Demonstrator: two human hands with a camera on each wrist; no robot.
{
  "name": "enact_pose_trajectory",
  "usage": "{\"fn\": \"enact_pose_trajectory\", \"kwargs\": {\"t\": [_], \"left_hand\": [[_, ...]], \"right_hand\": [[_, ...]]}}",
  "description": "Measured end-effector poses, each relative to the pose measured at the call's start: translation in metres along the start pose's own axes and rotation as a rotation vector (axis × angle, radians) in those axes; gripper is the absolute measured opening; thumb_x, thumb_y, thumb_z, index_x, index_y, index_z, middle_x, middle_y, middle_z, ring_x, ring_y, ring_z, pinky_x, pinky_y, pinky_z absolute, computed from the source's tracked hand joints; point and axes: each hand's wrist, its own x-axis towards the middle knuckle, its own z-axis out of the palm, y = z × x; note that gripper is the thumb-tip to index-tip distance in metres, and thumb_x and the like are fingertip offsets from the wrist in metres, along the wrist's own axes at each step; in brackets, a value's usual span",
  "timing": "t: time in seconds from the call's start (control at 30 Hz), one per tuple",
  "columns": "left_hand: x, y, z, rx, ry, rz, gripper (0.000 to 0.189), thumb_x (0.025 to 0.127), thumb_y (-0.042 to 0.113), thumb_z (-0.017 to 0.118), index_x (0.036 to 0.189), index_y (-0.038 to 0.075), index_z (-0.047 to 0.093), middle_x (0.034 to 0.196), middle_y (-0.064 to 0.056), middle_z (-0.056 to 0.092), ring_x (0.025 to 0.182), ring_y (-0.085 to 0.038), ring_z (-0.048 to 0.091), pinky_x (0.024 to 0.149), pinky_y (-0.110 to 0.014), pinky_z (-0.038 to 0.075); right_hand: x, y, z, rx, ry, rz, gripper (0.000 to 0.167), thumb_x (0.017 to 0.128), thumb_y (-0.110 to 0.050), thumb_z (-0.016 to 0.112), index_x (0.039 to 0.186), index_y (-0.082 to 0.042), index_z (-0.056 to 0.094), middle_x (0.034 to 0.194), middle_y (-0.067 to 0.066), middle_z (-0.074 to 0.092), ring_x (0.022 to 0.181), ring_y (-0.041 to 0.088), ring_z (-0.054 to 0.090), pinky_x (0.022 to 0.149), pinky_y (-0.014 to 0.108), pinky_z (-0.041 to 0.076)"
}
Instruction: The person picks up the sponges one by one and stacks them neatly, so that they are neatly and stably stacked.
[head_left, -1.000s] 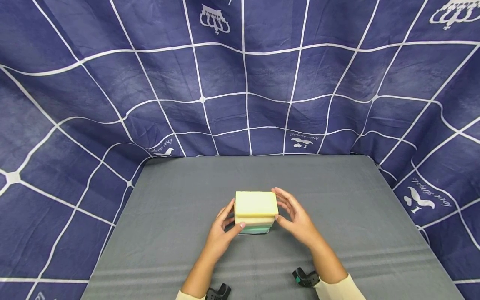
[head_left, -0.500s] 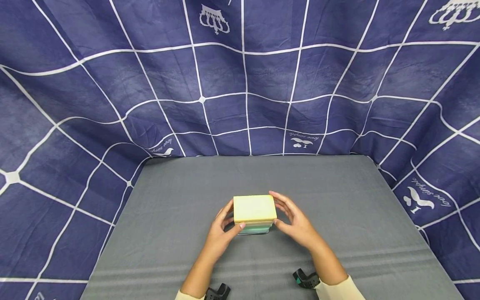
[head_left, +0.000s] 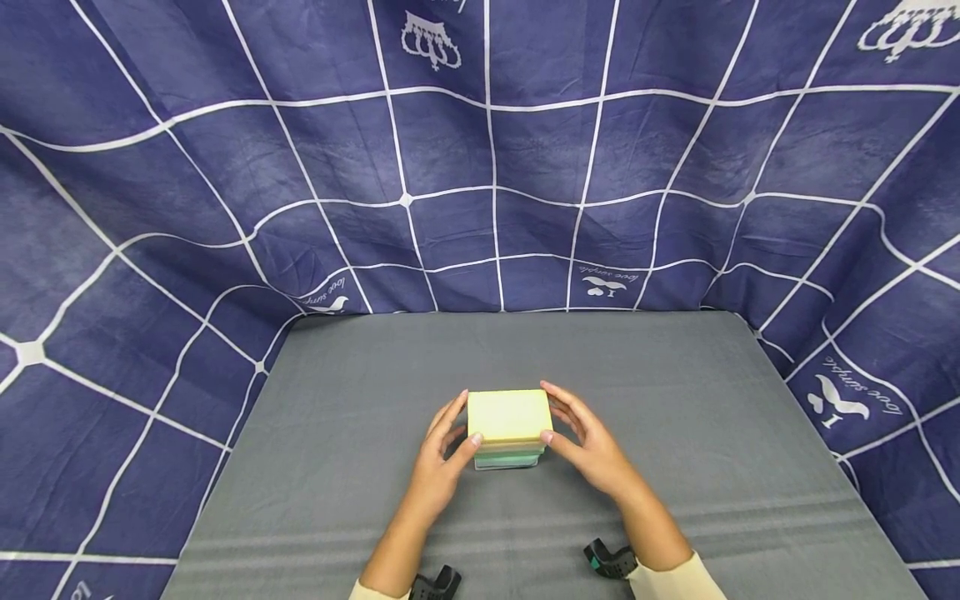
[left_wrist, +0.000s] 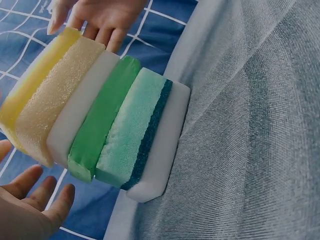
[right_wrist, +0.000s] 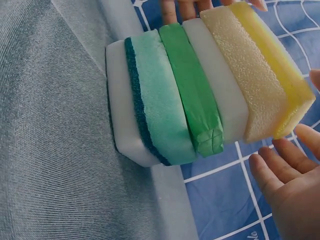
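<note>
A stack of sponges and blocks stands on the grey cloth. On top lies a yellow sponge (head_left: 510, 415). Below it come a beige sponge (left_wrist: 57, 95), a white block (left_wrist: 82, 107), a green-wrapped block (left_wrist: 105, 120), a teal sponge (right_wrist: 157, 95) with a dark scouring layer, and a white bottom block (right_wrist: 127, 110). My left hand (head_left: 435, 467) is at the stack's left side, thumb tip near the yellow sponge's front corner, other fingers spread. On the right, my right hand (head_left: 596, 450) frames the yellow sponge, thumb at the front corner and fingertips at the back corner.
Grey cloth (head_left: 360, 392) covers the table. Behind and on both sides hangs a blue curtain (head_left: 525, 150) with white grid lines. A black wrist camera (head_left: 611, 558) is on the right wrist, another (head_left: 437, 583) on the left.
The yellow sponge has come down and slightly toward me, settling over the beige one. My right hand lowered with it; my left thumb moved up to the yellow sponge's front corner.
</note>
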Motion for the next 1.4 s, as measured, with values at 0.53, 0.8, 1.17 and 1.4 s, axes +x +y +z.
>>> {"fn": "enact_pose_trajectory", "kwargs": {"t": [0.53,0.8,1.17,1.4], "left_hand": [[0.001,0.0,-0.001,-0.022,0.015,-0.015,0.06,0.095,0.018,0.071,0.149,0.032,0.049,0.152,-0.001,0.048,0.139,-0.009,0.045,0.111,-0.054,0.046],[0.002,0.002,0.0,-0.025,0.018,-0.013,0.06,0.095,0.018,0.071,0.149,0.027,0.049,0.152,-0.002,0.047,0.14,-0.013,0.045,0.112,-0.055,0.045],[0.003,0.014,-0.01,0.041,0.055,0.042,0.055,0.1,0.02,0.065,0.15,0.033,0.046,0.155,0.001,0.041,0.143,-0.018,0.041,0.114,-0.051,0.044],[0.008,0.03,-0.031,0.124,0.156,0.055,0.039,0.102,0.023,0.061,0.141,0.028,0.058,0.142,0.002,0.055,0.131,-0.016,0.053,0.108,-0.025,0.047]], "right_hand": [[0.002,0.005,0.006,-0.006,0.0,-0.043,0.062,0.095,0.002,0.065,0.152,-0.002,0.041,0.152,0.027,0.041,0.135,0.005,0.049,0.113,0.015,0.041],[0.002,0.005,0.005,-0.034,0.006,-0.055,0.061,0.095,0.002,0.066,0.151,0.001,0.041,0.152,0.026,0.042,0.136,0.006,0.048,0.113,0.018,0.042],[0.007,-0.014,-0.001,-0.042,0.134,-0.151,0.048,0.094,0.012,0.06,0.141,0.009,0.05,0.144,0.027,0.047,0.136,0.009,0.048,0.112,0.022,0.045],[0.016,-0.026,-0.015,-0.141,0.251,-0.202,0.035,0.094,0.011,0.06,0.128,0.005,0.061,0.125,0.021,0.059,0.113,0.014,0.062,0.102,0.018,0.05]]}}
